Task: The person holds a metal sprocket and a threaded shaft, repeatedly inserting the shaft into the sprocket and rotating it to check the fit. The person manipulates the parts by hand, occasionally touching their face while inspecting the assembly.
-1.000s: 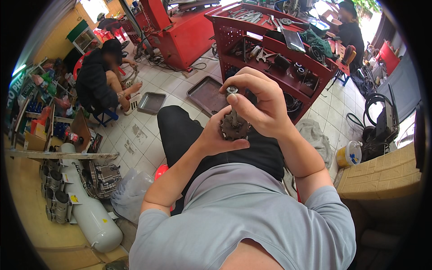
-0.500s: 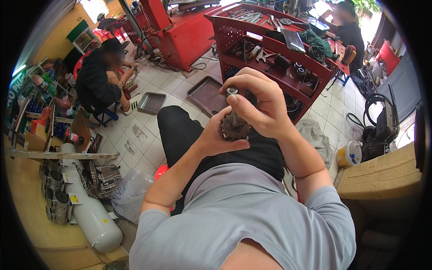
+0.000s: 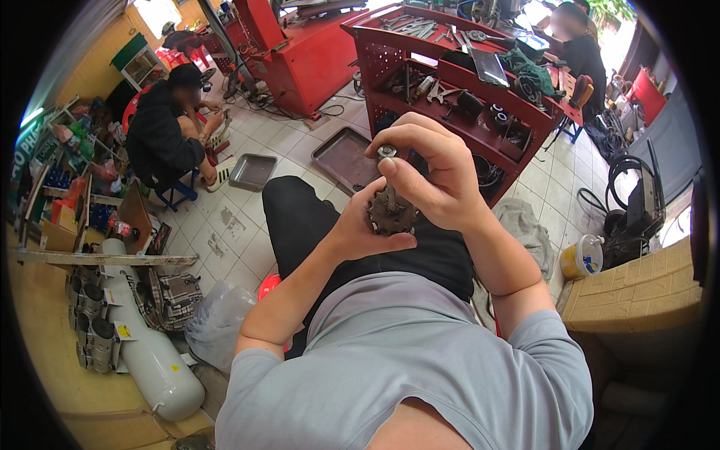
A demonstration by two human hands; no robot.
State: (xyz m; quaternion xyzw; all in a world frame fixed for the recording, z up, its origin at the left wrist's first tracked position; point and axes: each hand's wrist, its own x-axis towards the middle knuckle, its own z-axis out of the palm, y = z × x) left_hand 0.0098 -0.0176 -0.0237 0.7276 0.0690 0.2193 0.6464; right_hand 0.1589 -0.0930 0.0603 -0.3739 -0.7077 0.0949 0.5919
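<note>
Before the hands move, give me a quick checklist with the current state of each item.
1. Left hand supporting the toothed wheel: ok.
2. Right hand gripping the rod near its top: ok.
3. Rod fully seated in the wheel: cannot tell.
4. Gloves worn: not ok, both hands bare.
5. Seated co-worker at picture left clear of both hands: ok.
</note>
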